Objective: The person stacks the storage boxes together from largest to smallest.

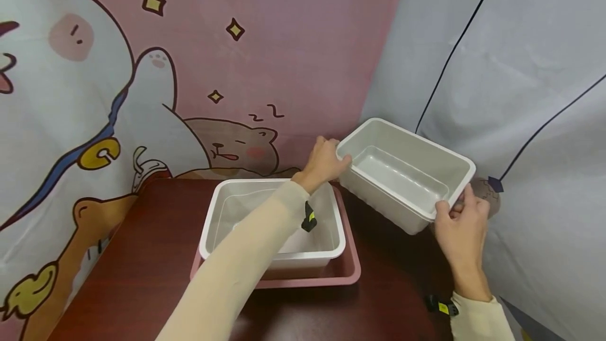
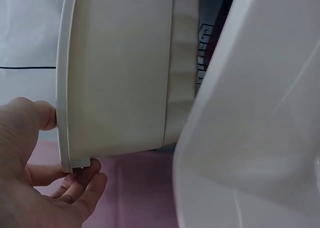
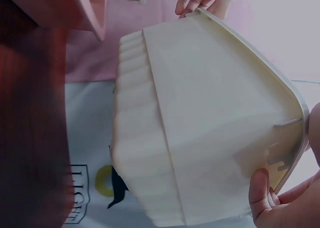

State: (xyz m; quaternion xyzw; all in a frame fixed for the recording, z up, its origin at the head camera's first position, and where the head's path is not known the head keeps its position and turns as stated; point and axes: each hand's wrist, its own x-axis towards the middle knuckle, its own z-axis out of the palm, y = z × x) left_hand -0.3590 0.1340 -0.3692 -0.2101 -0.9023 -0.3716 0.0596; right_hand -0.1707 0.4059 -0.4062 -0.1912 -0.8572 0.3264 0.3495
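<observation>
The box [image 1: 383, 201], pale and with nothing seen inside it, is held up between the two hands, its mouth tilted toward the person. The left hand [image 1: 324, 159] pinches the rim at one end, with the thumb over the edge and the fingers curled beneath it; the right hand [image 1: 463, 229] grips the near corner at the other end, thumb and fingers on different sides of it. I judge that the box is thin, hard plastic, so it should feel light for its volume and stay stiff, although a long wall may bend a little when it is pressed in the middle. The walls look smooth (inside the floor even shines), therefore a flat palm could slip on them. The rim which turns outward seems the best place to hold, and most firmly at its corners or short ends, where both hands already are. It probably does not break easily, but a hard knock might crack the edge. Below the left hand, under the sleeve [image 1: 246, 257], a second box [image 1: 303, 263] sits in a pink tray [image 1: 347, 264] on the dark red surface [image 1: 109, 267], apart from the right hand.
</observation>
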